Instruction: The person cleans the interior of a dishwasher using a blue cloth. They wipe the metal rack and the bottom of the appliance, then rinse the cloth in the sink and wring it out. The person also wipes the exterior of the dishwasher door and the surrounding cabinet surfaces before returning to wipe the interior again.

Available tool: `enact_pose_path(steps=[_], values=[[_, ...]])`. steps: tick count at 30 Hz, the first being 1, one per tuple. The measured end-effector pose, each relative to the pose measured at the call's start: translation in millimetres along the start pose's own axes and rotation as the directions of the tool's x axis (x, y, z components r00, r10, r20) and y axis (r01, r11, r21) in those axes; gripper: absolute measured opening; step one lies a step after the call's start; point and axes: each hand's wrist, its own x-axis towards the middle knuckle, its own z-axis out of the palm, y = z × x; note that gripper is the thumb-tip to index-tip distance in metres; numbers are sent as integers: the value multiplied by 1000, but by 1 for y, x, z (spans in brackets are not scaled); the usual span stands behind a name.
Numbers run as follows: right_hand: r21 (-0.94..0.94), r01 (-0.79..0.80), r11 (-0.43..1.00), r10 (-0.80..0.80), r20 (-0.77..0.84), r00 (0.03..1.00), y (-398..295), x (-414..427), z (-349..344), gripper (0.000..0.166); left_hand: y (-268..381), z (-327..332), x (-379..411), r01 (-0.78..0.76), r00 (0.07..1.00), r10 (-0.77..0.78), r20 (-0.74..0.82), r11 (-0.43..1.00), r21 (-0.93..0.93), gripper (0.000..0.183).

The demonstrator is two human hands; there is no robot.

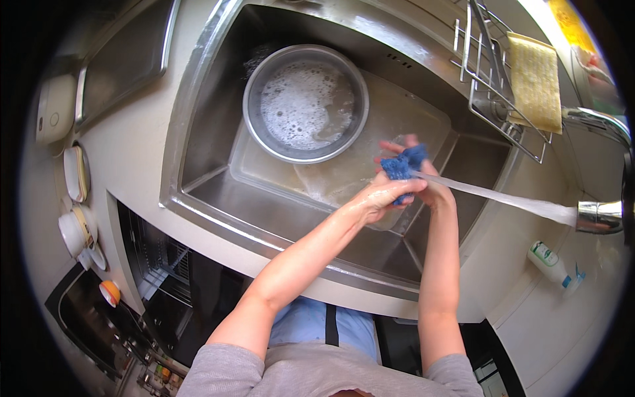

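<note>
Both of my hands are over the right side of a stainless-steel sink [218,196], gripping a wet, bunched blue cloth [395,168]. My left hand [384,192] has its thumb across the cloth's lower part. My right hand [430,182] is against the cloth's right side, its fingers blurred and partly hidden. A stream of water [496,193] runs from the chrome faucet [598,217] onto the cloth and hands. To the upper left of my hands, a round metal basin [252,116] holds cloudy water topped with white foam [292,101].
A wire rack [476,82] with a yellow sponge cloth [535,82] hangs at the sink's upper right. Right of the sink is a white bottle [548,262]. A metal tray [124,59] and stacked white dishes [74,233] line the left counter.
</note>
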Motion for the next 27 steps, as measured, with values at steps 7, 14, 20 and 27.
enact_pose_path(steps=[7,14,20,27], values=[[932,229,281,-649,9,761,26,1,77,56,-14,37,0,276,940,177,293,112,-954,25],[987,-117,111,-781,159,604,5,11,65,35,-9,6,-7,396,829,144,541,532,-749,11],[538,102,837,-200,126,972,-31,-2,48,37,9,-17,-3,404,880,-363,305,911,-79,25],[214,351,911,-242,-412,878,-39,10,60,46,-14,-23,45,-341,915,400,48,705,622,18]])
